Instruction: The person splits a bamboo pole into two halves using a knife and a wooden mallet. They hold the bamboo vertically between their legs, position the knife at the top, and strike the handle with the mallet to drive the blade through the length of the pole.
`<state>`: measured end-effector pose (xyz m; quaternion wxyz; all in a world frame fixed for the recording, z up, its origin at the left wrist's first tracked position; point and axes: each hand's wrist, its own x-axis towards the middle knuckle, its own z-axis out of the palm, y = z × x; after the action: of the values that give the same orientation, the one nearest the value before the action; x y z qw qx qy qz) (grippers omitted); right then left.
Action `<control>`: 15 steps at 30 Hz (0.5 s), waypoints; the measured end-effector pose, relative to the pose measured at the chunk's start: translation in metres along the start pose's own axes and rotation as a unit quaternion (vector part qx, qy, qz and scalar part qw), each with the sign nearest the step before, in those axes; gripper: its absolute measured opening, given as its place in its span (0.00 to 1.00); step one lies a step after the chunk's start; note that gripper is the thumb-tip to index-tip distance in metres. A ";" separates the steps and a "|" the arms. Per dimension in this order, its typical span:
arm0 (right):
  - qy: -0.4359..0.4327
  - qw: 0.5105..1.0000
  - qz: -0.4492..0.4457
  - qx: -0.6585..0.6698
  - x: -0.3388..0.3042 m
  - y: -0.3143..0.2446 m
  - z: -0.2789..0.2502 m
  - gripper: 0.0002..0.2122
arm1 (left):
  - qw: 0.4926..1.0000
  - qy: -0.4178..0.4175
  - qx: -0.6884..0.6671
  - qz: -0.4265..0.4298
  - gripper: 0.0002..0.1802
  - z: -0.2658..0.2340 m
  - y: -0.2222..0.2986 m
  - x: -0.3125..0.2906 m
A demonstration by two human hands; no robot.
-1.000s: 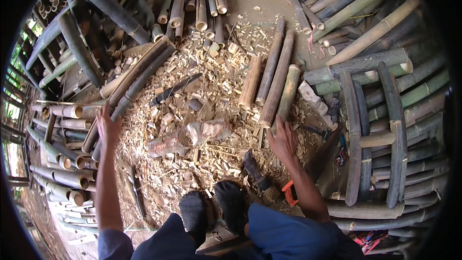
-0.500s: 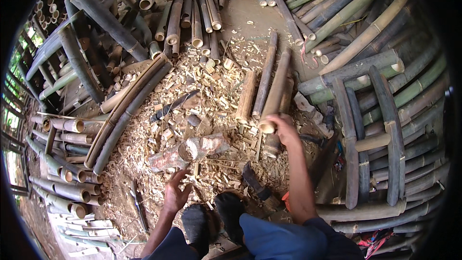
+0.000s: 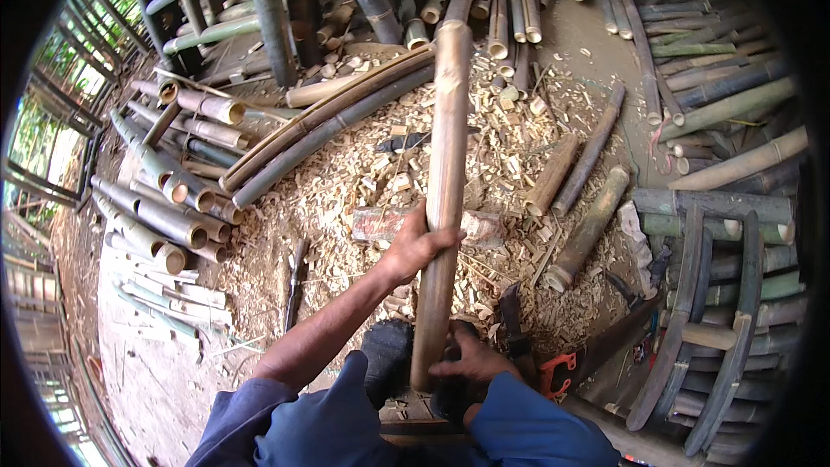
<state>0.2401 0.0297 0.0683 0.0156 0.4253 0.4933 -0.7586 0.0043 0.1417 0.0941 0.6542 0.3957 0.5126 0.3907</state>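
A bamboo pole [image 3: 447,147] stands nearly upright in front of me, its lower end between my feet. My left hand [image 3: 415,249] is wrapped round it at mid-length. Beside the lower end, my right hand [image 3: 475,358] has its fingers apart, one or more at the pole's side; the pole is not enclosed by them. Behind the pole lies a short log with reddish bark [image 3: 377,225], partly hidden. To its right, on the wood chips, are three more bamboo pieces: a short split-looking one [image 3: 553,175], a dark thin one [image 3: 590,149] and a thicker one [image 3: 590,229].
A dark-bladed machete [image 3: 510,307] lies near my right foot, beside a saw with an orange handle [image 3: 558,374]. A long dark tool [image 3: 296,284] lies left of me. Stacked bamboo [image 3: 164,220] borders the left, and a bamboo frame [image 3: 707,335] stands right.
The bamboo pole has gone from the floor at right, held by my right hand, to upright before me in my left. My right hand has moved to its lower end. The view has turned left.
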 end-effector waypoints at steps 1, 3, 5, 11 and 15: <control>0.004 0.999 -0.042 0.022 0.001 -0.016 -0.004 0.55 | 0.999 0.010 -0.029 0.010 0.52 -0.007 -0.018 -0.014; 0.061 0.986 -0.154 -0.026 0.014 -0.005 -0.023 0.57 | 0.994 0.064 -0.084 0.036 0.39 0.007 -0.043 -0.033; 0.104 0.974 -0.195 -0.051 0.025 -0.022 -0.018 0.55 | 0.997 0.068 -0.037 0.013 0.43 0.010 -0.047 -0.047; 0.165 0.955 -0.240 0.051 0.061 -0.047 -0.009 0.39 | 0.995 0.050 0.056 0.065 0.45 -0.034 -0.034 -0.042; 0.132 0.965 -0.188 0.126 0.072 -0.020 -0.010 0.39 | 0.865 0.168 0.466 0.077 0.47 -0.073 -0.038 -0.021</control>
<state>0.1913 0.0760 0.0344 -0.2468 0.4195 0.4625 -0.7411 -0.0671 0.1169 0.0553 0.2655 0.6212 0.7048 0.2164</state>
